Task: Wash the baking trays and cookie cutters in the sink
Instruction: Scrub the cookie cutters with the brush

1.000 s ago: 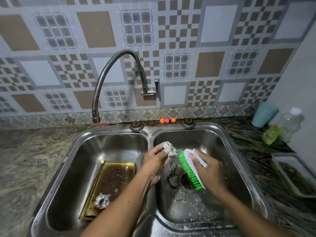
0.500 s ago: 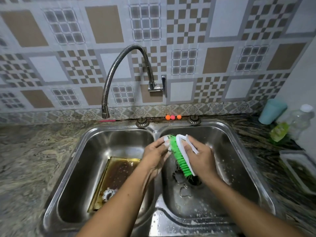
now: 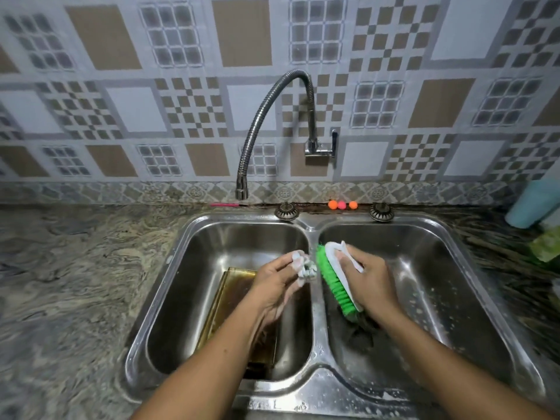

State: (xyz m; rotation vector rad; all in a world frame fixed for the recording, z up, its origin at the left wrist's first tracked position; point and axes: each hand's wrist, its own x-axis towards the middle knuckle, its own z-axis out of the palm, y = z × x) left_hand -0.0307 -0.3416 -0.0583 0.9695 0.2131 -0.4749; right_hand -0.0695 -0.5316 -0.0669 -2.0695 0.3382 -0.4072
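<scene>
My left hand (image 3: 277, 281) pinches a small soapy cookie cutter (image 3: 306, 268) above the divider of the double steel sink (image 3: 312, 386). Right beside it, my right hand (image 3: 371, 281) grips a white scrubbing brush with green bristles (image 3: 335, 278), bristles facing the cutter and almost touching it. A golden-brown baking tray (image 3: 233, 298) lies in the left basin, partly hidden under my left forearm. Dark cutter shapes (image 3: 362, 330) lie around the right basin's drain, mostly covered by my right hand.
A flexible metal tap (image 3: 272, 116) arches from the tiled wall, its spout over the left basin's back edge. Three small orange and pink balls (image 3: 342, 205) sit behind the sink. A teal cup (image 3: 528, 204) and a green-labelled bottle (image 3: 547, 247) stand at the far right.
Both hands rose from low over the right basin's drain to over the divider, keeping cutter and brush together. The view shifted, so the cutter on the tray is now hidden under my forearm.
</scene>
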